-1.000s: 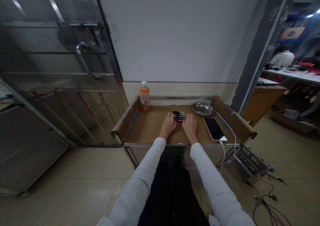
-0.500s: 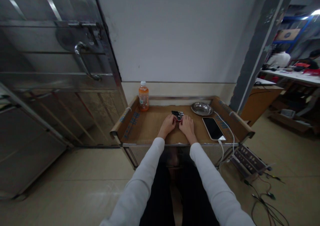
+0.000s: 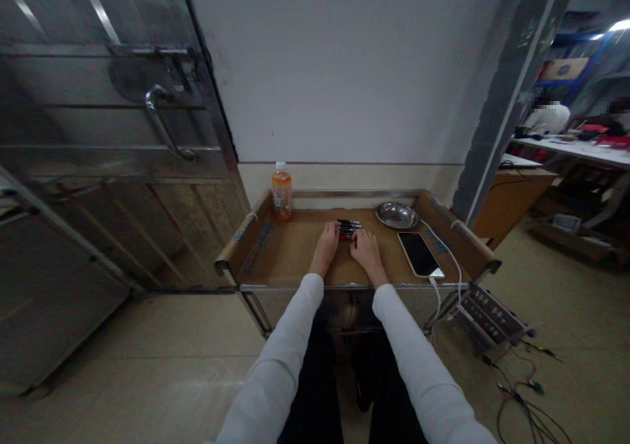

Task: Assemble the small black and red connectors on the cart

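Note:
Several thin black pens [image 3: 349,224] lie side by side on the cardboard lining, with a bit of red showing at the near side of the row. My left hand [image 3: 327,242] is closed at their left ends, fingertips pressed together against them. Opposite it, my right hand [image 3: 365,246] is closed with bent fingers at the right ends. The hands partly cover the nearest pens, so the exact grip of each finger is hidden.
The cart's cardboard-lined top [image 3: 290,254] has raised sides. An orange drink bottle [image 3: 282,193] stands at back left, a metal dish [image 3: 396,215] at back right. A phone [image 3: 420,255] with a white cable [image 3: 455,260] lies right. A device [image 3: 492,319] with loose cables sits on the floor.
My left hand has shifted slightly away from me along the pens' left ends. My right hand has moved a little toward the left and nearer. Red now shows between the hands.

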Demonstrator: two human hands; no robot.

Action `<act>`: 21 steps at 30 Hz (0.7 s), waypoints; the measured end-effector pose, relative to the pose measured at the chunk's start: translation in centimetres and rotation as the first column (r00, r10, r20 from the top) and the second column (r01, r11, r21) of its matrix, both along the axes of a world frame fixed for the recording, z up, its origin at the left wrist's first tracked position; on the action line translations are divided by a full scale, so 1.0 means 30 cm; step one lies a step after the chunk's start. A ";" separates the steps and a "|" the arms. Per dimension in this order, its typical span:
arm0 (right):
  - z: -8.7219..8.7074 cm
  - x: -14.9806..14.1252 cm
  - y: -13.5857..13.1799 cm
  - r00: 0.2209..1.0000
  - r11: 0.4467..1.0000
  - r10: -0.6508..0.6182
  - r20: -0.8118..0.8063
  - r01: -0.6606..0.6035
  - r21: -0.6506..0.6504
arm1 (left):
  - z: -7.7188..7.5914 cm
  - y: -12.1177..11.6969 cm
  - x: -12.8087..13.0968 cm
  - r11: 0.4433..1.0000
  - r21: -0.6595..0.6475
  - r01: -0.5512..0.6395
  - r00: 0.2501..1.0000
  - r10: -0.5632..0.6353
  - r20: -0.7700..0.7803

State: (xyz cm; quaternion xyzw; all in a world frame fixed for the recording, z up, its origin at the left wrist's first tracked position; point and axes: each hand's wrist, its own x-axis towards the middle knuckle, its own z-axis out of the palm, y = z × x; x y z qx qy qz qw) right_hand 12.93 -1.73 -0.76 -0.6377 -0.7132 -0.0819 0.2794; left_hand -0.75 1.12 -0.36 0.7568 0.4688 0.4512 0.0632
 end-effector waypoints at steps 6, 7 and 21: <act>-0.007 0.010 0.019 0.969 0.987 0.105 -0.222 -0.075 0.140 | -0.010 0.007 -0.003 1.000 0.008 0.028 0.998 -0.027 -0.060; -0.009 0.011 0.020 0.960 0.983 0.136 -0.247 -0.099 0.156 | -0.008 0.005 -0.003 0.999 0.011 0.037 0.997 -0.036 -0.070; -0.016 0.016 0.024 0.891 0.947 0.309 -0.332 -0.257 0.192 | -0.003 -0.008 -0.011 0.991 0.019 0.133 0.990 -0.132 -0.048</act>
